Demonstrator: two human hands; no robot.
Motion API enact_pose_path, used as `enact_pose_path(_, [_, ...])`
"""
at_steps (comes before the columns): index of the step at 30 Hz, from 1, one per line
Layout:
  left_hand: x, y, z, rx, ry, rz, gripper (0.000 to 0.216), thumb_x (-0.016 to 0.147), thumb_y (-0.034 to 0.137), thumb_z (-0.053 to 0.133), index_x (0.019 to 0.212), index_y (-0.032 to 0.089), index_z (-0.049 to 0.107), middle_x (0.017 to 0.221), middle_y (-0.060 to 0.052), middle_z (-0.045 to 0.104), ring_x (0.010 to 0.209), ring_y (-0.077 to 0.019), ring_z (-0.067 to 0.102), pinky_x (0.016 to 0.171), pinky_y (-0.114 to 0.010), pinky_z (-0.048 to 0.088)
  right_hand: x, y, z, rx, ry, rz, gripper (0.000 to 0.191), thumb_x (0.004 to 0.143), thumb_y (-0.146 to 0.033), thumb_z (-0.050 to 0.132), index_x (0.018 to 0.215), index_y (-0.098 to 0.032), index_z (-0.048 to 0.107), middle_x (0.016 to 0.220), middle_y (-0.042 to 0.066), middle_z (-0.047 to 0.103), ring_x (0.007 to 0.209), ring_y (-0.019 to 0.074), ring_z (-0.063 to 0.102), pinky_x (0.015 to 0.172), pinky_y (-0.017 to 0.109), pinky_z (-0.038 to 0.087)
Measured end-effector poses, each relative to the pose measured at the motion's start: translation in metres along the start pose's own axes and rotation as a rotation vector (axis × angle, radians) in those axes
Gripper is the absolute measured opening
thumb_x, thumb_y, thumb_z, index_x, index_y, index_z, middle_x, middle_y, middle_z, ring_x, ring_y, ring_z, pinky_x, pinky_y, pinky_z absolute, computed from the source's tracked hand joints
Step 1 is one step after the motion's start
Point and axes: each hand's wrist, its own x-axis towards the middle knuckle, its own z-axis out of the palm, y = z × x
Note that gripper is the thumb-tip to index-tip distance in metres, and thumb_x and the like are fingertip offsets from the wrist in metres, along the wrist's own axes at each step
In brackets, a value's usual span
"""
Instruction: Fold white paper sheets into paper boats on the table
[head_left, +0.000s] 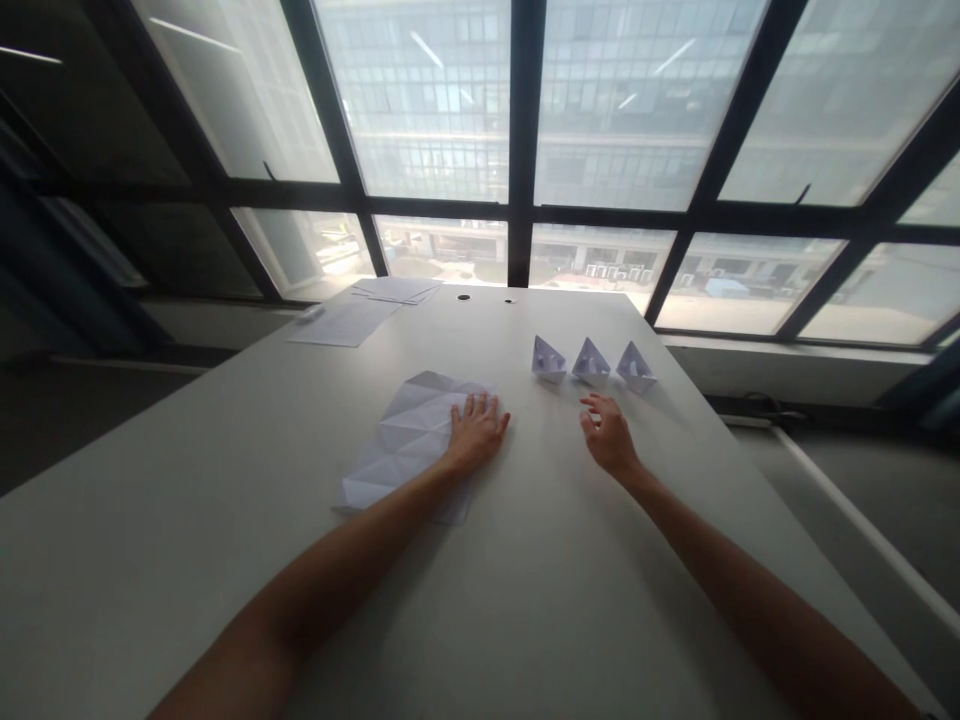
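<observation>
A creased sheet of white paper (405, 430) lies unfolded on the white table (525, 580). My left hand (476, 430) rests flat on its right part, fingers stretched out. My right hand (609, 435) hovers a little to the right, fingers loosely curled and apart, holding nothing. Just beyond it stand three small folded paper boats (591, 362) in a row; the nearest boat is a short way past my right fingertips.
Several flat sheets of paper (360, 315) lie at the table's far left corner. Two small dark holes (463, 297) sit near the far edge. Large windows with dark frames stand behind the table. The table's right edge (757, 480) runs close to my right arm.
</observation>
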Motion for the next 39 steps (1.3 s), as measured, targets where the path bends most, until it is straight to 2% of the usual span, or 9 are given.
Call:
enact_pose_path(4, [0.003,0.001,0.002,-0.02,0.028,-0.02,0.06,0.099,0.053,0.026,0.149,0.021,0.035,0.158,-0.015,0.027,0.146,-0.0401,0.016,0.112,-0.066,0.008,0.03,-0.011,0.008,-0.066,-0.04,-0.065,0.042,0.088,-0.024,0.046,0.127,-0.015,0.059,0.14,0.016,0.05,0.084,0.0219,0.065,0.085,0.04,0.052])
enact_pose_path(8, [0.004,0.004,-0.002,-0.054,0.136,0.074,0.05,0.099,0.042,0.033,0.144,0.023,0.043,0.154,-0.011,0.037,0.145,-0.0329,0.023,0.116,-0.059,0.012,0.063,-0.015,0.026,-0.194,-0.081,-0.104,0.047,0.085,-0.015,0.051,0.132,-0.017,0.055,0.14,0.015,0.05,0.088,0.0222,0.065,0.088,0.04,0.05])
enact_pose_path(14, [0.001,0.012,-0.011,-0.259,0.258,0.253,0.041,0.098,0.028,0.039,0.136,0.018,0.05,0.138,-0.01,0.052,0.133,-0.0242,0.041,0.114,-0.042,0.03,0.085,-0.012,0.041,-0.289,-0.17,-0.115,0.03,0.083,-0.006,0.047,0.103,-0.013,0.069,0.104,0.013,0.067,0.096,0.0233,0.062,0.089,0.036,0.046])
enact_pose_path(20, [0.006,0.014,-0.008,-0.695,0.29,0.111,0.052,0.096,0.039,0.047,0.14,0.012,0.046,0.103,-0.008,0.059,0.082,-0.0161,0.059,0.077,-0.03,0.053,0.031,-0.028,0.031,-0.074,-0.065,-0.221,0.022,0.083,-0.011,0.049,0.091,-0.016,0.069,0.088,0.009,0.066,0.083,0.021,0.061,0.079,0.032,0.047])
enact_pose_path(23, [0.01,0.014,-0.01,-0.902,0.174,0.001,0.068,0.092,0.049,0.052,0.144,0.007,0.042,0.075,0.002,0.05,0.061,-0.0118,0.051,0.059,-0.025,0.048,-0.012,-0.043,0.024,0.055,-0.08,-0.216,0.02,0.085,-0.015,0.049,0.089,-0.018,0.068,0.083,0.006,0.064,0.076,0.0184,0.06,0.074,0.029,0.049])
enact_pose_path(26, [0.011,0.014,-0.011,-1.089,0.034,-0.004,0.066,0.089,0.044,0.056,0.143,0.009,0.045,0.065,0.007,0.042,0.049,-0.0078,0.042,0.047,-0.02,0.039,-0.043,-0.057,0.018,0.167,-0.153,-0.21,0.017,0.088,-0.02,0.05,0.085,-0.02,0.067,0.081,0.004,0.063,0.074,0.0167,0.06,0.072,0.028,0.049])
enact_pose_path(31, [0.002,0.023,-0.016,-1.097,0.064,0.078,0.036,0.086,0.027,0.049,0.112,0.011,0.068,0.06,0.005,0.047,0.047,-0.0073,0.038,0.047,-0.019,0.032,-0.053,-0.065,0.011,0.301,-0.257,-0.139,0.021,0.088,-0.033,0.059,0.076,-0.018,0.067,0.069,0.001,0.063,0.06,0.0133,0.056,0.057,0.023,0.044])
enact_pose_path(34, [-0.007,0.031,-0.023,-1.038,0.088,0.237,0.029,0.082,0.02,0.048,0.097,0.011,0.071,0.066,0.002,0.055,0.059,-0.0098,0.045,0.056,-0.019,0.037,-0.045,-0.063,0.009,0.318,-0.139,-0.036,0.036,0.09,-0.041,0.055,0.066,-0.017,0.065,0.056,0.0,0.059,0.051,0.0126,0.05,0.05,0.023,0.037])
enact_pose_path(39, [-0.02,0.038,-0.024,-0.914,0.049,0.349,0.045,0.08,0.017,0.048,0.119,0.011,0.067,0.063,0.005,0.051,0.057,-0.0091,0.039,0.054,-0.019,0.032,-0.041,-0.055,0.01,0.298,-0.014,-0.028,0.029,0.086,-0.04,0.062,0.076,-0.016,0.072,0.061,0.001,0.063,0.055,0.0135,0.051,0.051,0.024,0.037])
